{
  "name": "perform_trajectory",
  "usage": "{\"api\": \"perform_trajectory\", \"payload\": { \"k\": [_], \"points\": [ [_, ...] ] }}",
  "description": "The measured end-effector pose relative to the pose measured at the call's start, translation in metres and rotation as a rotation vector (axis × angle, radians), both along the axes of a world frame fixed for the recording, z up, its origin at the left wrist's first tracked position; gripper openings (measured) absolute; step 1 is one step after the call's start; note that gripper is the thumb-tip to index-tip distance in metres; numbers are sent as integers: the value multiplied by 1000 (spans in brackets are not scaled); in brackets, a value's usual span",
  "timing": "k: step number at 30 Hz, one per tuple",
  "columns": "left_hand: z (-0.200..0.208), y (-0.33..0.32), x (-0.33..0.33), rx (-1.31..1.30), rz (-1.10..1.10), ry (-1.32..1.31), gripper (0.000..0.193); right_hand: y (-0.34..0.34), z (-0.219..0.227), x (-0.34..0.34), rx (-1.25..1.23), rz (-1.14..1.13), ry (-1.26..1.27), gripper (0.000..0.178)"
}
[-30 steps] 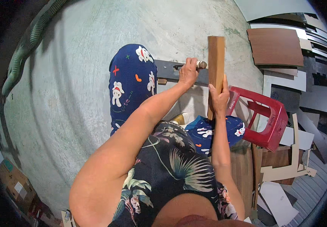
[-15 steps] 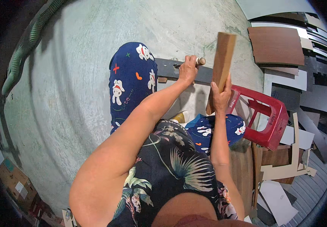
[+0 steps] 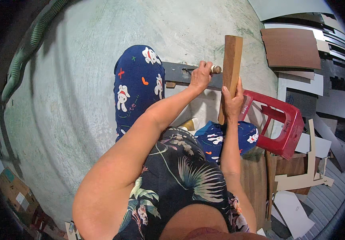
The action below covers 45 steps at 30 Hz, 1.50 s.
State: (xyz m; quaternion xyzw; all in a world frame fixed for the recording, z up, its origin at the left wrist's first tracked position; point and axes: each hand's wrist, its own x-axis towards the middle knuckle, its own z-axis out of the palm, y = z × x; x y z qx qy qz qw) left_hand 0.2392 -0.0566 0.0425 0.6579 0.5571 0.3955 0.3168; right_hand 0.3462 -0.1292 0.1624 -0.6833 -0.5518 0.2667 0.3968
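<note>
My left hand [image 3: 201,77] is closed round a wooden-handled tool [image 3: 215,69] that looks like a chisel. Its round, banded butt end sticks out on the right; the working end is mostly hidden by my fingers. Under that hand lies a dark grey board [image 3: 174,72], with a dark notch or mark just left of my fingers. My right hand [image 3: 233,105] grips the lower part of a thick brown wooden block [image 3: 232,60], held nearly upright. The block's left side is very close to the tool's butt end; whether they touch I cannot tell.
A red plastic stool [image 3: 290,124] stands right of my right hand. Stacked panels and offcuts [image 3: 292,48] fill the right side. A corrugated hose [image 3: 32,48] runs along the left, above a cardboard box [image 3: 16,192]. My bent knee [image 3: 138,80] is beside the board's left end.
The wooden block has swung left, closing the gap to the tool's butt end. My left hand and the tool have shifted slightly right and nearer.
</note>
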Motion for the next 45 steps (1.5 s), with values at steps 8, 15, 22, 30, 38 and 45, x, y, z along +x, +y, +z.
{"api": "perform_trajectory", "payload": {
  "k": [8, 15, 22, 30, 38, 45],
  "points": [
    [-4, 4, 1, 8, 48, -19, 29, 2, -2, -1, 5, 31, -32, 70],
    [-7, 8, 1, 2, 81, -23, 29, 2, -5, 3, -19, 9, 5, 71],
    [-5, 15, 0, -23, 181, -55, 33, 0, -3, 0, 73, -31, -78, 71],
    [-9, 17, -1, -66, 187, -44, 35, 2, -3, -10, -137, 66, -61, 71],
    [-4, 20, -1, -85, 201, -27, 36, 3, 0, -5, -101, 102, -95, 70],
    [-9, 18, -3, -82, 187, -34, 35, -2, -1, -6, 77, -1, -145, 72]
  ]
}}
